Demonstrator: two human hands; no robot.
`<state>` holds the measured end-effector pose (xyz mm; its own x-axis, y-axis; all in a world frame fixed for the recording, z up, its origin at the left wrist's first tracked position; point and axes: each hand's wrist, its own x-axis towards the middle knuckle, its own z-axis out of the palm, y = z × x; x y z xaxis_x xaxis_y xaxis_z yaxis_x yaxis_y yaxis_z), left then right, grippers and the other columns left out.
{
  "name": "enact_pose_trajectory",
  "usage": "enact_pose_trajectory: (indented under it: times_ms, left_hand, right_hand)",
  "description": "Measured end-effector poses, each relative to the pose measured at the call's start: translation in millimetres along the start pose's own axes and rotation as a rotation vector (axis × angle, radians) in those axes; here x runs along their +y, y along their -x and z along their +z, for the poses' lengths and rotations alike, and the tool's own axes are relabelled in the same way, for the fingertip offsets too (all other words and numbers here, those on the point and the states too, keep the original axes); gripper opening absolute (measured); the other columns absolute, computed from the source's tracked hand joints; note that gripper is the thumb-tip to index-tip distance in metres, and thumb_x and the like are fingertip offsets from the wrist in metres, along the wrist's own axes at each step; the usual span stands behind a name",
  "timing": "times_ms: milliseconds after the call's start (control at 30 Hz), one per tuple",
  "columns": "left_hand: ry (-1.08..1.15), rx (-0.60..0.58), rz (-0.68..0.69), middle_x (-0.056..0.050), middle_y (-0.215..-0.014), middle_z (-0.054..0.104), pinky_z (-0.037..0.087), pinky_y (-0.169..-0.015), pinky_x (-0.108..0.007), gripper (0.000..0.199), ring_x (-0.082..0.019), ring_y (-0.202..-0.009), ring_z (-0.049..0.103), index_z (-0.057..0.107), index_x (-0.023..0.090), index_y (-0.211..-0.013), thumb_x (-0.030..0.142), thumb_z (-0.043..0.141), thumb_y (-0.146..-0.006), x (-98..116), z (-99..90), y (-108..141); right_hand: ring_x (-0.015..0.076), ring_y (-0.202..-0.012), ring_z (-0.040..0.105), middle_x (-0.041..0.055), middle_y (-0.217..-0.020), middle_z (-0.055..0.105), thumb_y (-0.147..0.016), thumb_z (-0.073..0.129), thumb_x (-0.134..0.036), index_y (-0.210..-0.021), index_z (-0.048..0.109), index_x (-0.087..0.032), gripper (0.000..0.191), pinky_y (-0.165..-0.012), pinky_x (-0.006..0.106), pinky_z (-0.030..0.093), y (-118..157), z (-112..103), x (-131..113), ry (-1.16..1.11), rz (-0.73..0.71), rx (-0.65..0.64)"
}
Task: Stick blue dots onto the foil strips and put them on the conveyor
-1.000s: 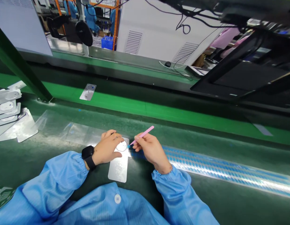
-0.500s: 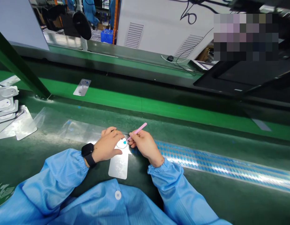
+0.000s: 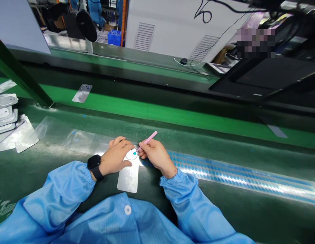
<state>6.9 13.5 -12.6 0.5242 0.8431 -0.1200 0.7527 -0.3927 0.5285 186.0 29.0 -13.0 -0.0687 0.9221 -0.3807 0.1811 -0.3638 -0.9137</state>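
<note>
A silvery rectangular plate (image 3: pixel 128 178) lies on the green bench in front of me, with a white round area at its upper end. On that area sits a small blue dot (image 3: pixel 134 153). My left hand (image 3: pixel 116 157) rests over the plate's upper left side, palm down, fingers spread. Pinched in my right hand (image 3: pixel 156 156) are pink tweezers (image 3: pixel 150 138), their tip at the blue dot. Clear film strips with rows of blue dots (image 3: pixel 223 173) run rightward from beside my right hand. Clear film (image 3: pixel 88 141) also lies left of my left hand.
Several similar plates (image 3: pixel 6 118) are piled at the far left. One more plate (image 3: pixel 82 93) lies on the green belt (image 3: pixel 126 107) beyond the bench edge. A green post (image 3: pixel 20 73) rises at the left. A black panel (image 3: pixel 271 81) stands at the right back.
The plate on the belt has shifted a little left relative to the bench. The camera view has moved slightly. Both hands keep nearly the same pose, with the tweezers still at the blue dot.
</note>
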Motion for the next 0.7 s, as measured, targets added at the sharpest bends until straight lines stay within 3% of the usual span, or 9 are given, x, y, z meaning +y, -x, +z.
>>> enact_pose_trajectory:
  times_ms: [700]
  left_hand:
    - [-0.001, -0.008, -0.004, -0.007, -0.127, 0.056, 0.027, -0.105, -0.052, 0.053, -0.033, -0.131, 0.031, 0.055, 0.024, -0.118, 0.025, 0.077, -0.069, 1.1, -2.0, 0.2]
  right_hand:
    - [0.0088, -0.041, 0.055, -0.0005, -0.050, 0.061, -0.081, 0.058, -0.019, -0.062, 0.059, -0.015, 0.019, -0.041, 0.018, 0.046, -1.1, 0.4, -1.4, 0.037, 0.011, -0.011]
